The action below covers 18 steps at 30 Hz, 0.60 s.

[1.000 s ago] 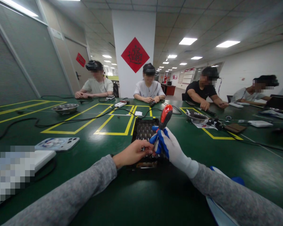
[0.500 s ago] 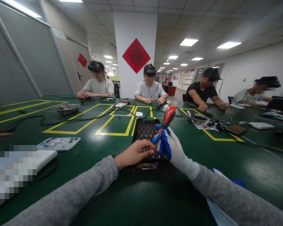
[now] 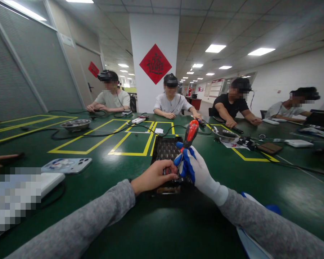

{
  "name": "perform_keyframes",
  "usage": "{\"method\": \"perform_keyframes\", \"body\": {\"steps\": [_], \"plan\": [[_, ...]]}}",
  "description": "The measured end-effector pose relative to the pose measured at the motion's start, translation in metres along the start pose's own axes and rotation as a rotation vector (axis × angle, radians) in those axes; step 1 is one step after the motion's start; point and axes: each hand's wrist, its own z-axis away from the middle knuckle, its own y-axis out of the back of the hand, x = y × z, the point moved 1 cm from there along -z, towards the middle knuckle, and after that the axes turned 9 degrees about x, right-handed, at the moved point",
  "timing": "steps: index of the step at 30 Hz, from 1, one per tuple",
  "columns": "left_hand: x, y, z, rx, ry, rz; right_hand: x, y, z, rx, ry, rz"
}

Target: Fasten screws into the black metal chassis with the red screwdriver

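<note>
My right hand (image 3: 201, 172), in a white glove with blue-coated fingers, is closed around a screwdriver (image 3: 191, 133) with a red and black handle. The handle points up and leans to the right, with the thin shaft running down toward my left fingertips. My bare left hand (image 3: 155, 175) is closed in a pinch beside the lower end of the shaft; what lies between its fingers is too small to make out. Under both hands sits an open black case (image 3: 158, 147) with rows of small metal pieces, partly covered by my hands.
On the green table (image 3: 124, 223) a phone (image 3: 67, 165) lies at left, near a white device (image 3: 52, 183). Metal bowls (image 3: 76, 124) stand farther off. A blue and white glove (image 3: 250, 239) is beside my right forearm. Black cables (image 3: 113, 134) cross the table, where several people sit opposite.
The screwdriver's handle has shifted slightly left and turned a little; my left hand has barely moved. Across the table, the middle person's hand has moved right with a dark object.
</note>
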Motion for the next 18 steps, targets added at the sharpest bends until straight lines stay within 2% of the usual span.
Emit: {"method": "perform_keyframes", "body": {"steps": [7,14,18], "plan": [[-0.0018,0.0006,-0.0003,-0.066,-0.057,-0.006,-0.0003,-0.0008,0.0001,-0.025,-0.041,-0.028],[-0.0046,0.0,-0.0003,-0.043,-0.025,-0.013,-0.0001,-0.0007,-0.0002,-0.001,-0.021,-0.022],[-0.0044,-0.0003,-0.0002,-0.077,-0.069,0.019,0.0011,-0.001,-0.0007,-0.026,-0.04,0.031]]}}
